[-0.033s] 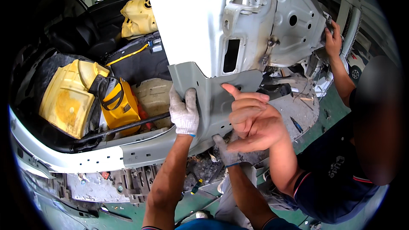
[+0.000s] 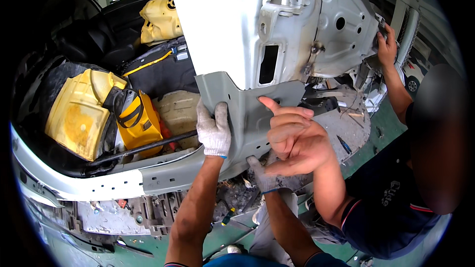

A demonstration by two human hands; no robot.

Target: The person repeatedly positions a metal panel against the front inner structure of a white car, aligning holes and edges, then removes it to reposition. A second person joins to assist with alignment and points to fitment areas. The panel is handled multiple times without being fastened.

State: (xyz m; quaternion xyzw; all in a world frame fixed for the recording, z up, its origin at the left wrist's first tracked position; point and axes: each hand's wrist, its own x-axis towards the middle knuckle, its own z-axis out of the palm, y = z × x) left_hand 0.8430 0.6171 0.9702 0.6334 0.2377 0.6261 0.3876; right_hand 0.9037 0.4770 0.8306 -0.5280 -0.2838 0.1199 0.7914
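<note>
A grey sheet-metal car body panel [image 2: 240, 113], shaped like a pillar foot with a sill, stands against the white car body. My left hand [image 2: 214, 133], in a white knitted glove, is closed round the panel's edge beside the door opening, thumb on its face. Lower down, my right hand [image 2: 262, 175], also gloved, grips the panel's bottom edge; its fingers are partly hidden. Another person's bare hand [image 2: 299, 141] reaches in from the right, index finger extended to the panel's face. It partly covers my right hand.
Inside the door opening lie yellowed foam pieces [image 2: 79, 113], a yellow bag [image 2: 136, 123] and a dark bar [image 2: 148, 147]. The other person [image 2: 391, 202] stands close at right, a second hand [image 2: 387, 45] on the car's front. Pliers [image 2: 344, 145] and a screwdriver [image 2: 228, 216] lie below.
</note>
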